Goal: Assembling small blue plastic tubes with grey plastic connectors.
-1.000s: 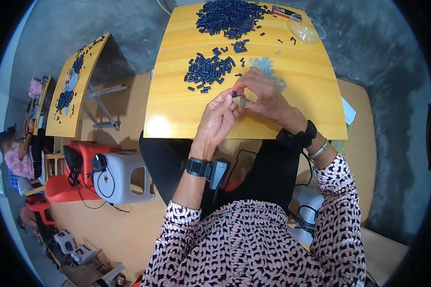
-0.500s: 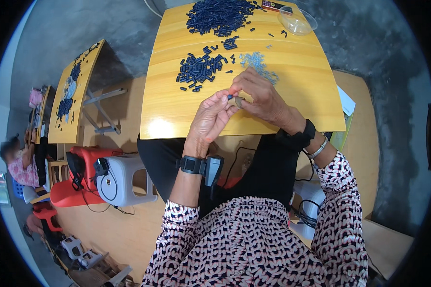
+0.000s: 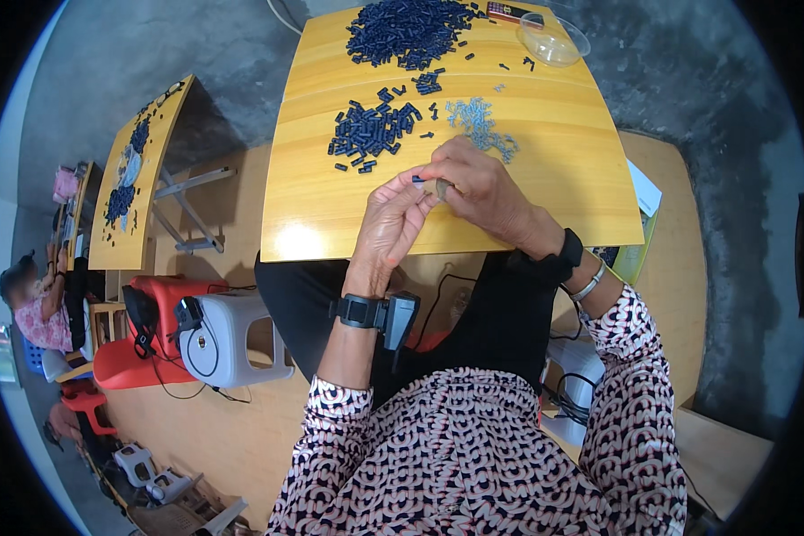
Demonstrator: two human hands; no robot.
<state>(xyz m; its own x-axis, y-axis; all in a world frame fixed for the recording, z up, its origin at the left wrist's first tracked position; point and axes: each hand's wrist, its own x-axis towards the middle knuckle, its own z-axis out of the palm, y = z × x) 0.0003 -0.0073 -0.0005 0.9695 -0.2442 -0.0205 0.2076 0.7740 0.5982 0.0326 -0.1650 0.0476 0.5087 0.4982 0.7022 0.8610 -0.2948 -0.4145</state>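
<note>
Just above the near edge of the wooden table, my left hand (image 3: 389,219) pinches a small dark blue plastic piece (image 3: 417,180) between thumb and fingertips. My right hand (image 3: 484,189) meets it from the right, its closed fingers against the same piece. A beige wrap (image 3: 439,188) shows around one right finger. Both hands cover most of the piece, so its full shape is hidden. Ahead of them lie a pile of short dark blue plastic tubes (image 3: 371,132) and, to its right, a scatter of tiny pale grey-blue parts (image 3: 475,118).
A larger dark blue pile (image 3: 406,34) fills the table's far side, with a small cluster (image 3: 429,83) nearer. A clear plastic bowl (image 3: 554,45) stands far right beside a dark red box (image 3: 514,12). Left are a second table (image 3: 152,170), a grey-white stool (image 3: 228,339) and a seated person (image 3: 40,308).
My right hand has shifted slightly down, and its raised fingers have folded closer around the piece. The blue piece has moved a little left. My left hand stays nearly still.
</note>
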